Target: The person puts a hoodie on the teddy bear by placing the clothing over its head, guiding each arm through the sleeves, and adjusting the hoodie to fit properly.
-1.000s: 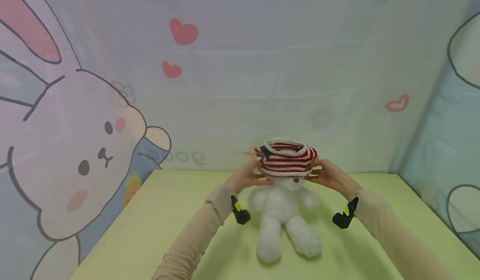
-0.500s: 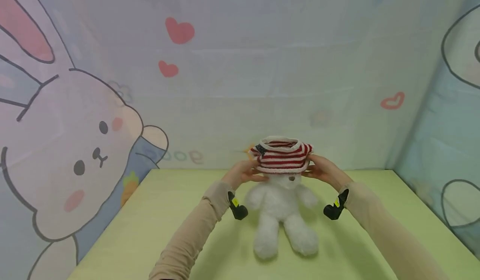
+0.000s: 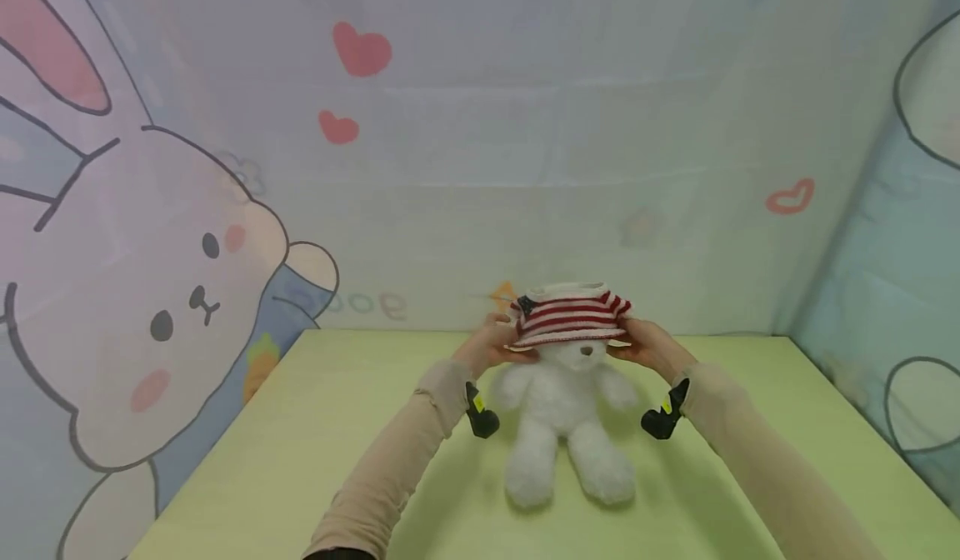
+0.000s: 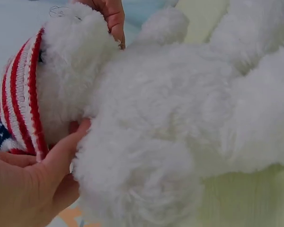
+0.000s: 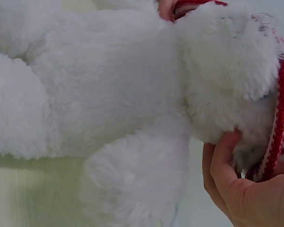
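A white plush bear [image 3: 562,393] sits upright on the table. Over the top of its head is a small red-and-white striped knit sweater [image 3: 573,320] with a dark blue starry patch; it covers the eyes in the head view, and the brown nose [image 3: 587,351] shows beneath the hem. My left hand [image 3: 491,348] grips the hem on one side, thumb and fingers about the edge [image 4: 37,94] by the bear's cheek. On the other side my right hand [image 3: 654,348] holds the hem, its fingertips touching the fur in the right wrist view. The bear's ears are hidden.
The pale green tabletop [image 3: 360,393] runs back to a hanging cloth [image 3: 487,235] printed with hearts and a large cartoon rabbit. Another printed cloth [image 3: 862,310] hangs on the right. Black wrist cameras [image 3: 482,414] sit at both sleeves.
Both hands have tipped the sweater: its neck opening, seen from above earlier, now faces away and its inside is hidden. They still grip its sides. The bear stays seated.
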A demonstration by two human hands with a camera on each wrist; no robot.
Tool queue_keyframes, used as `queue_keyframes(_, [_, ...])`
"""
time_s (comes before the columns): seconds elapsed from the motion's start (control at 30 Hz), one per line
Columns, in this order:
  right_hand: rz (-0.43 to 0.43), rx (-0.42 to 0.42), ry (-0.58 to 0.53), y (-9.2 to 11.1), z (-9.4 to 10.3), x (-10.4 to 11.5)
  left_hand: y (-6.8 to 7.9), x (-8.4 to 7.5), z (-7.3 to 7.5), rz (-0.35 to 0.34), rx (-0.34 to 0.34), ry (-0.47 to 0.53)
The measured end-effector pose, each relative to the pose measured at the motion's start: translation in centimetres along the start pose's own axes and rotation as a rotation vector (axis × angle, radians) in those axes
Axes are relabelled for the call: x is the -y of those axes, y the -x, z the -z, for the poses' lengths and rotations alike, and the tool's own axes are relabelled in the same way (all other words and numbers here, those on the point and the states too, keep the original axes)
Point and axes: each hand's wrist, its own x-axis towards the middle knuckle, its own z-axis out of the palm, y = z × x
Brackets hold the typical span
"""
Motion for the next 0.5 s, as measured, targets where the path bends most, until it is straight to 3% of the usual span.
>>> queue_keyframes(0.13, [0.026, 0.002, 0.062, -0.3, 0.4, -0.2, 2.1, -0.7, -0.8, -0.015, 0.062, 0.025])
queue_keyframes(0.2, [0.034, 0.021, 0.081, -0.4, 0.5, -0.1, 1.9, -0.8, -0.7, 0.004, 0.063, 0.036])
queue_keyframes(0.37, [-0.032, 0.067, -0.015, -0.9, 0.7, 0.6, 1.4, -1.2, -0.5, 0.060, 0.042, 0.063])
queue_keyframes(0.5, [-0.069, 0.138, -0.029, -1.2, 0.8, 1.3, 0.9, -1.7, -0.2, 0.121, 0.083, 0.127])
